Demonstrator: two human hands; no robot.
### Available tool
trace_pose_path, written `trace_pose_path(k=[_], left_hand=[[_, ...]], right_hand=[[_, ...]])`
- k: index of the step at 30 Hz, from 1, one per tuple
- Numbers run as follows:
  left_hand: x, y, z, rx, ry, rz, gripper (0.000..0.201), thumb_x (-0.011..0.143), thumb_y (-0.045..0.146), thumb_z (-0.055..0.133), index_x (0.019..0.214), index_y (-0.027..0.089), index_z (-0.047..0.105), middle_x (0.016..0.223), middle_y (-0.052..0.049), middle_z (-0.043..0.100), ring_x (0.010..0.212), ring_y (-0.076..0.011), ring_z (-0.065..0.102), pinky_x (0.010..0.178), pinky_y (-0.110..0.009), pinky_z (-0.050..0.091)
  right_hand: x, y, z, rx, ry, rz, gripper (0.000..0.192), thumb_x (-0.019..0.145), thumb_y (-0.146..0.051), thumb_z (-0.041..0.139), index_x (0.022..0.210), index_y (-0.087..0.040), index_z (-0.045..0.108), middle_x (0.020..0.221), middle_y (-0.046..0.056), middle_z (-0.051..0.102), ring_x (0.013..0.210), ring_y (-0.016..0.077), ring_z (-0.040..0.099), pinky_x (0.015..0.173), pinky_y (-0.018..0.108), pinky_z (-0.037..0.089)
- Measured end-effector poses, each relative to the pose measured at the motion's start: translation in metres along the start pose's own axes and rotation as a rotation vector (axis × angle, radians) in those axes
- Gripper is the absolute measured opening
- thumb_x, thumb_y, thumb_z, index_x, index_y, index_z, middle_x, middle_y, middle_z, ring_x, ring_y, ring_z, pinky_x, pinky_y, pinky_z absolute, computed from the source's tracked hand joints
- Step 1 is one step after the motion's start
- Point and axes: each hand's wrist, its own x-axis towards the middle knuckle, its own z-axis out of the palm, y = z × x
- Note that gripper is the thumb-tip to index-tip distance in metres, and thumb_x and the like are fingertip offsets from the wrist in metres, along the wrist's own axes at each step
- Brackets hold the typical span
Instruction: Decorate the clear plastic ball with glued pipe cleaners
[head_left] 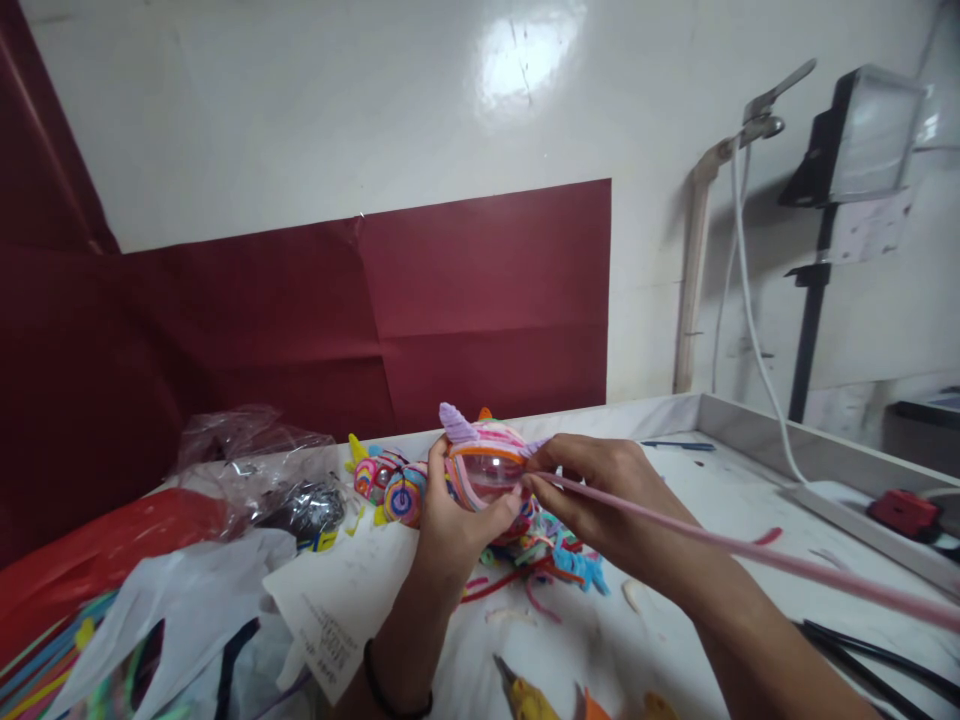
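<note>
My left hand (442, 530) grips a clear plastic ball (491, 470) partly covered in pink, white and orange pipe cleaner. A lilac pipe-cleaner horn (455, 424) stands up from its top left, and part of another lilac piece shows beside my right fingers. My right hand (611, 490) pinches a long pink pipe cleaner (720, 543) at the ball's right edge; its free length runs to the lower right. The fingers hide the exact contact point. Close behind, on the table, lie colourful pipe-cleaner pieces (405, 497), a blue one (581, 567) among them.
A yellow tool with a dark pointed tip (529, 695) lies at the front edge. To the left are a printed paper (322, 620), clear plastic wrapping (255, 450), a red bag (127, 545) and bundled pipe cleaners (45, 660). A lamp (874, 140) and white cable (750, 270) stand right.
</note>
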Motion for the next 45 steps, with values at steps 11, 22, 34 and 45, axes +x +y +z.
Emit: trace_pose_path(k=[11,22,34,45], left_hand=[[-0.001,-0.003,-0.002,0.002,0.004,-0.011,0.081,0.057,0.026,0.082,0.13,0.02,0.048,0.113,-0.009,0.069,0.103,-0.0258,0.07,0.093,-0.036,0.054],[0.001,0.002,-0.002,0.014,0.04,0.005,0.078,0.055,0.028,0.084,0.125,0.02,0.051,0.107,-0.007,0.07,0.097,-0.0244,0.071,0.088,-0.035,0.056],[0.001,-0.002,-0.004,0.025,0.05,0.006,0.081,0.053,0.029,0.085,0.126,0.02,0.05,0.109,-0.009,0.07,0.096,-0.0245,0.07,0.087,-0.035,0.055],[0.001,-0.003,-0.004,0.008,0.043,-0.011,0.083,0.054,0.031,0.084,0.129,0.02,0.049,0.111,-0.008,0.069,0.1,-0.0245,0.069,0.091,-0.034,0.053]], right_hand=[[0.0,0.001,0.003,-0.005,0.002,-0.008,0.018,0.089,-0.024,0.057,0.077,-0.018,0.068,0.067,0.003,0.069,0.054,0.0143,0.059,0.052,0.025,0.04],[0.002,-0.004,-0.008,0.161,0.037,0.083,0.017,0.087,-0.024,0.061,0.07,-0.021,0.067,0.06,-0.003,0.064,0.051,0.0121,0.056,0.049,0.024,0.038],[0.002,-0.002,0.0,-0.001,0.122,-0.011,0.017,0.084,-0.018,0.061,0.07,-0.02,0.068,0.061,0.0,0.07,0.049,0.0121,0.059,0.049,0.023,0.039],[0.002,0.002,0.009,-0.11,0.207,-0.115,0.019,0.087,-0.018,0.058,0.07,-0.019,0.065,0.061,0.0,0.068,0.049,0.0114,0.06,0.051,0.022,0.039]])
